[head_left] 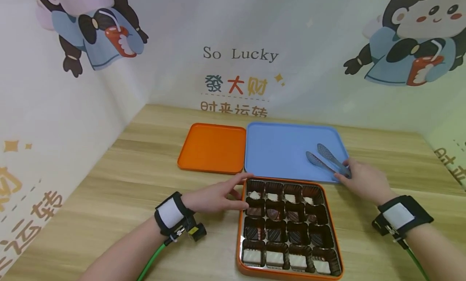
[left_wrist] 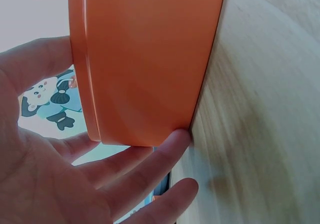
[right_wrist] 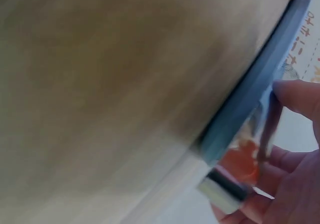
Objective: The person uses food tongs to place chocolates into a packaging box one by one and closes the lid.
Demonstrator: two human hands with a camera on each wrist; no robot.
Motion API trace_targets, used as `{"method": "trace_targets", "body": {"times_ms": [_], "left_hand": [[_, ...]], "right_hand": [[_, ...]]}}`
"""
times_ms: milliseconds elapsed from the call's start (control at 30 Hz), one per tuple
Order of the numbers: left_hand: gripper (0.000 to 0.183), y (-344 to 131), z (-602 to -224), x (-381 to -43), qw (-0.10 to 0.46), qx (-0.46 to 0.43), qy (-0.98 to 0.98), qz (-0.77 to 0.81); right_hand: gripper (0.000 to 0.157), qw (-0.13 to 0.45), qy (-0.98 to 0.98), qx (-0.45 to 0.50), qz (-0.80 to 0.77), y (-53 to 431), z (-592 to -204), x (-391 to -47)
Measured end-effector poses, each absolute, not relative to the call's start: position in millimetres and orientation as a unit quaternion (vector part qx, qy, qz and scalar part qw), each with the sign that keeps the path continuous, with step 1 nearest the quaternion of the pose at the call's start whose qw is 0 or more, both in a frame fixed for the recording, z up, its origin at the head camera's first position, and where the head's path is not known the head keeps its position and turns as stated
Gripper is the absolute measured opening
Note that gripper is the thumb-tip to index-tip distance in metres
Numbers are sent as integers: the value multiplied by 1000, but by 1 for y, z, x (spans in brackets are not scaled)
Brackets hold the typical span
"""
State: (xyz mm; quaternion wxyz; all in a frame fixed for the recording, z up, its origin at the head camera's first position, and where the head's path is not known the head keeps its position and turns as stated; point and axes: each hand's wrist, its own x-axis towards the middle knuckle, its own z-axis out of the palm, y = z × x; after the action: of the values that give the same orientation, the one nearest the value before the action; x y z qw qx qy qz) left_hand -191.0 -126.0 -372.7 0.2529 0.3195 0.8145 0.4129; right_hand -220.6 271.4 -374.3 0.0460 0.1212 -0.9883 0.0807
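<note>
My left hand (head_left: 214,197) rests against the left side and far corner of an orange box (head_left: 242,248), fingers spread and mostly straight. In the left wrist view the thumb and fingertips touch the box's smooth orange wall (left_wrist: 145,59). Inside the box, a dark divided insert (head_left: 263,222) holds white chocolates (head_left: 274,258) in the nearest and farthest rows and dark chocolates (head_left: 273,214) in the middle rows. My right hand (head_left: 367,182) pinches the rear end of grey-blue tongs (head_left: 329,154), whose spread perforated tips lie over the blue tray (head_left: 276,151).
An orange tray (head_left: 214,147) lies left of the blue tray, behind the box. The wooden table (head_left: 156,159) meets a printed backdrop (head_left: 174,79) at the back and sides. Green cables (head_left: 151,260) trail from both wrist cameras.
</note>
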Motion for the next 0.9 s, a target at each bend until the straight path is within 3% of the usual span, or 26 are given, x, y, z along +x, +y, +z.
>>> {"method": "trace_targets", "body": {"times_ms": [333,533,700,900], "left_hand": [[71,-128,-374,-186,231,311,835,391],[63,-144,-357,-197,96,295,900,305],[42,-174,-346,-239,-32,222,955,193],[22,-227,-355,-293,-52,98,990,91]], "right_hand": [[68,65,-987,112,93,273,-364,-206],[57,100,-982,120,105,273,-358,-192],[52,104,-980,121,119,274,-355,-186],[49,100,-979,121,128,275,-350,-183]]}}
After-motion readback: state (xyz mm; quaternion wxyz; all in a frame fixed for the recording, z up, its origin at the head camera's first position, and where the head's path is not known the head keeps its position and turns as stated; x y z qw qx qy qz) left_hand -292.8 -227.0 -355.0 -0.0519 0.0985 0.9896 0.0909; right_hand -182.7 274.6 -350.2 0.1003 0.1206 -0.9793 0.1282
